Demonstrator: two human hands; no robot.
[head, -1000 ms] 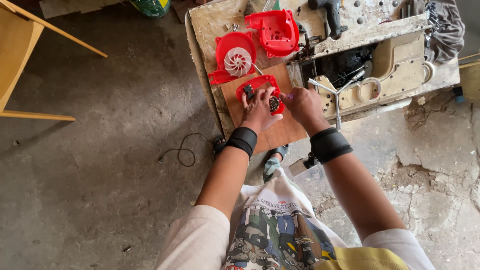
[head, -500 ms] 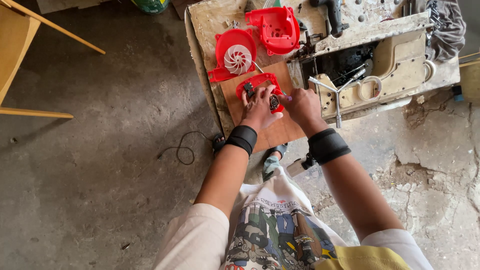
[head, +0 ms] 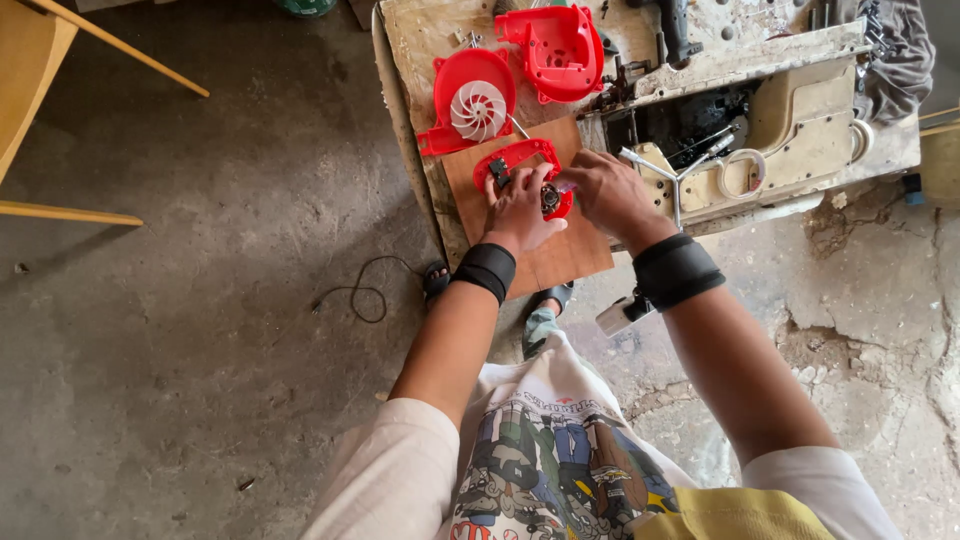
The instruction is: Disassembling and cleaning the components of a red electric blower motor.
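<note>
A small red plastic housing with a dark motor inside (head: 524, 158) lies on a wooden board (head: 560, 255) on the worn workbench. My left hand (head: 520, 215) grips this housing from below, fingers curled around it. My right hand (head: 600, 190) touches the housing's right side near the motor, fingers pinched; whatever they pinch is too small to make out. Both wrists wear black bands. Behind the housing lie a red round cover with a white fan wheel (head: 472, 102) and a second red casing half (head: 558, 50).
An open beige machine body (head: 780, 140) with dark inner parts fills the bench's right side. A black cable (head: 360, 295) lies looped on the concrete floor. A yellow wooden frame (head: 40, 90) stands at the left. A dark tool (head: 672, 25) rests at the bench's far edge.
Both hands stay on the red motor housing with only slight shifts. The right hand's fingers have closed in a little nearer the motor.
</note>
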